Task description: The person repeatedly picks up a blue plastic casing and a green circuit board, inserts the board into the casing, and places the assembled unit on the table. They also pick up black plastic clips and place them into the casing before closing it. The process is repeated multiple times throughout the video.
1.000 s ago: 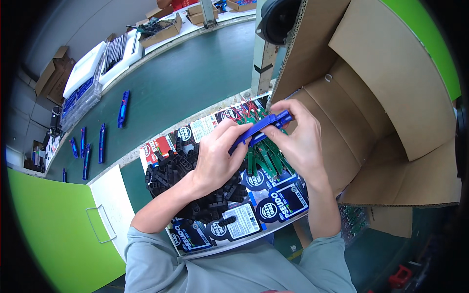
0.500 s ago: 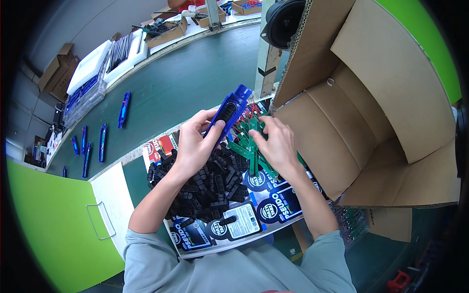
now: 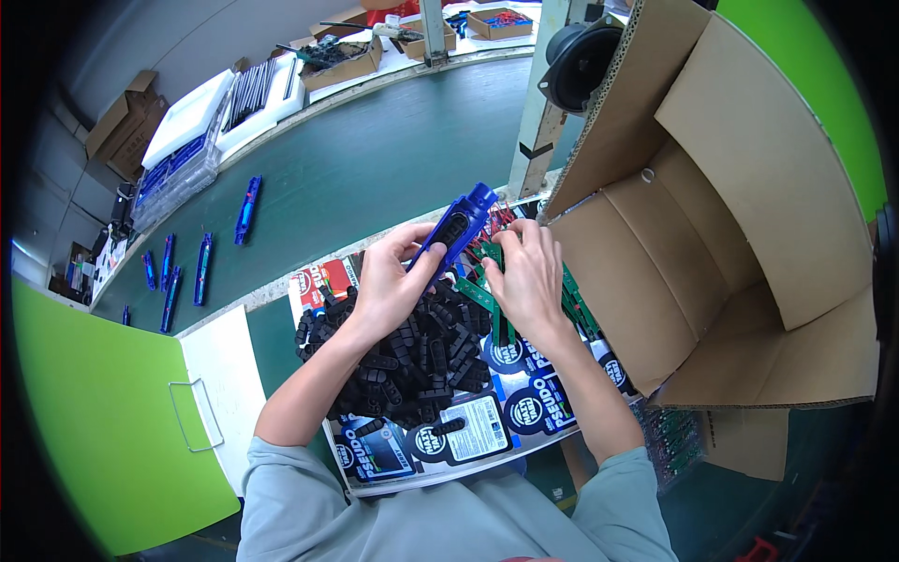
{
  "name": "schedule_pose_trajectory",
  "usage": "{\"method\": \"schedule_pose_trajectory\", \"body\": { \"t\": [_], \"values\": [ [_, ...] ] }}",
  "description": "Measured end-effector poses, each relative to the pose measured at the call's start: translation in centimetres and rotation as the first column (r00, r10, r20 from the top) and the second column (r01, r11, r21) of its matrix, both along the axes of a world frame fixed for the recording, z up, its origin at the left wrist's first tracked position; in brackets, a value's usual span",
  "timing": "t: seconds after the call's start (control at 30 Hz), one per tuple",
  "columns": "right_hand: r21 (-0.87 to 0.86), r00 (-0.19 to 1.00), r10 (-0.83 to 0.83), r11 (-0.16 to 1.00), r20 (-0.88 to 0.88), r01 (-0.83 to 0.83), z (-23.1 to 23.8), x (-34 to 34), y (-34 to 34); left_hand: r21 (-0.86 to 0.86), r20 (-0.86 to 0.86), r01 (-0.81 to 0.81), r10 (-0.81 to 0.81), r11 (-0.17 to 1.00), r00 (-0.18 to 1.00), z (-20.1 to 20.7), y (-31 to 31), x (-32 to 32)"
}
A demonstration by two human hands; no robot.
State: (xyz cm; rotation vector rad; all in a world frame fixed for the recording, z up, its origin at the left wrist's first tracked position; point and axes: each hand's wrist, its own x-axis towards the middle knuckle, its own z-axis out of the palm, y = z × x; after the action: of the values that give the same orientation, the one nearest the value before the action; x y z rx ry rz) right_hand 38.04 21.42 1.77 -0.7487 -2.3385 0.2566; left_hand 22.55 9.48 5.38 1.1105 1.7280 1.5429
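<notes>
My left hand (image 3: pixel 398 281) is closed around a blue plastic housing (image 3: pixel 473 208), tilted with its narrow round end up and to the right. A black button pad (image 3: pixel 453 230) sits in the housing's opening, and my left thumb lies at its lower end. My right hand (image 3: pixel 530 281) is over a pile of green circuit boards (image 3: pixel 478 293) with red wires, its thumb and fingers curled in around a narrow green board (image 3: pixel 489 252). The fingers partly hide that board. Under and beside my left wrist lies a heap of black button pads (image 3: pixel 426 361).
A large open cardboard box (image 3: pixel 646 272) stands on the right, by a post with a black speaker (image 3: pixel 582 66). Several blue housings (image 3: pixel 203 270) lie on the green bench (image 3: pixel 375 131) at the left. A printed board (image 3: pixel 478 426) lies beneath the parts.
The whole view has shifted slightly, so the scene sits a little farther right. My right thumb and fingers have drawn in over the green boards. My left hand keeps the blue housing.
</notes>
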Motion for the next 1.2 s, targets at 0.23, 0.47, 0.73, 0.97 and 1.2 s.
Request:
{"method": "schedule_pose_trajectory", "body": {
  "t": [0.23, 0.47, 0.73, 0.97, 1.2],
  "values": [
    [-0.668, 0.917, -0.009, 0.687, -0.398, -0.284, 3.1, 0.9, -1.2, -0.009, 0.384, 0.186, -0.168, 0.983, 0.908, -0.3, -0.5, 0.2],
    [-0.672, 0.627, -0.242, 0.268, -0.741, -0.690, 4.2, 1.7, 0.1, 0.036, 0.529, 0.385, -0.345, 0.922, 0.775, 1.9, -1.0, 2.7],
    [-0.622, 0.600, -0.174, 0.295, -0.781, -0.725, 5.7, 4.5, -0.7, 0.109, 0.443, 0.281, -0.300, 0.954, 0.845, 1.6, -2.4, 2.9],
    [-0.482, 0.716, 0.021, 0.726, -0.698, -0.491, 11.8, 5.6, -6.1, 0.187, 0.324, 0.140, -0.196, 0.972, 0.926, 2.2, -5.3, 2.1],
    [-0.371, 0.706, 0.166, 0.756, -0.688, -0.540, 11.8, 2.4, -11.6, 0.350, 0.407, 0.120, -0.267, 0.929, 0.874, 2.5, -8.9, 2.3]
  ]
}}
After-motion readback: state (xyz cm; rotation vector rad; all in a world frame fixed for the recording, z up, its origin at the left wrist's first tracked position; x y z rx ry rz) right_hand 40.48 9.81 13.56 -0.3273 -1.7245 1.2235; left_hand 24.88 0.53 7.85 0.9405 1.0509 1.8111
